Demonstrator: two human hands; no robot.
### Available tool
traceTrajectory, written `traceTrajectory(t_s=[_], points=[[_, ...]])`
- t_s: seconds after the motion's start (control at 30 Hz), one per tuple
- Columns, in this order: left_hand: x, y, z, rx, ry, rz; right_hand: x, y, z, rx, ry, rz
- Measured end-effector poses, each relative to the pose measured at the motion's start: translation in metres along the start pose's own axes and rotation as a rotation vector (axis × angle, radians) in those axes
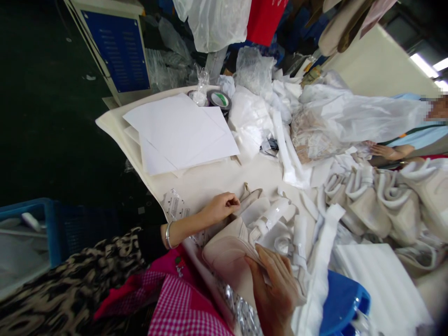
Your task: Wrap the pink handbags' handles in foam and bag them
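A beige handbag (227,252) lies on the cream table (210,179) just in front of me, with white foam wrapping strips (280,219) around its handle. My left hand (220,207) is closed on the bag's far end near a small zipper pull. My right hand (275,289) presses flat on the near side of the bag, fingers spread over the fabric and foam. A silver bracelet sits on my left wrist.
White paper sheets (182,135) lie at the table's far left, beside a tape roll (220,99). More wrapped beige bags (371,200) and plastic bags (350,116) pile at right. Another person's hand (383,151) rests there. A blue crate (31,233) stands at left, a blue stool (345,303) near right.
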State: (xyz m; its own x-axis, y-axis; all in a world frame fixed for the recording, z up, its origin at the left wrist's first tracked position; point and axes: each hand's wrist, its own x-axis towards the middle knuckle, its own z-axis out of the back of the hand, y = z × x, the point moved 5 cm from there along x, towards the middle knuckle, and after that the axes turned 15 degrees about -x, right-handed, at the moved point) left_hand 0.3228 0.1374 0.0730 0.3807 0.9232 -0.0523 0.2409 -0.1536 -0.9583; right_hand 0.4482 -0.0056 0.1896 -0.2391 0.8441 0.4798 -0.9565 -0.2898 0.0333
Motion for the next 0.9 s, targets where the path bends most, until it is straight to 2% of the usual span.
traceTrajectory(t_s=[0.1, 0.3, 0.43, 0.6, 0.77, 0.9], points=[[0.015, 0.004, -0.002, 0.002, 0.047, 0.056, 0.008, 0.002, 0.004, -0.048, 0.067, -0.111], [0.027, 0.009, -0.006, 0.008, 0.038, 0.069, 0.029, 0.020, 0.001, -0.202, 0.251, -0.018], [0.032, 0.013, -0.011, 0.006, 0.041, 0.084, 0.029, 0.028, -0.005, -0.286, 0.307, -0.070], [0.043, 0.018, -0.017, -0.020, 0.017, 0.098, 0.017, 0.028, -0.012, -0.131, 0.262, -0.147], [0.052, 0.025, -0.026, -0.133, -0.025, 0.149, 0.011, 0.016, -0.011, 0.040, 0.213, -0.207], [0.039, 0.026, -0.028, -0.315, -0.062, 0.207, 0.008, -0.002, 0.000, 0.139, 0.185, -0.357]])
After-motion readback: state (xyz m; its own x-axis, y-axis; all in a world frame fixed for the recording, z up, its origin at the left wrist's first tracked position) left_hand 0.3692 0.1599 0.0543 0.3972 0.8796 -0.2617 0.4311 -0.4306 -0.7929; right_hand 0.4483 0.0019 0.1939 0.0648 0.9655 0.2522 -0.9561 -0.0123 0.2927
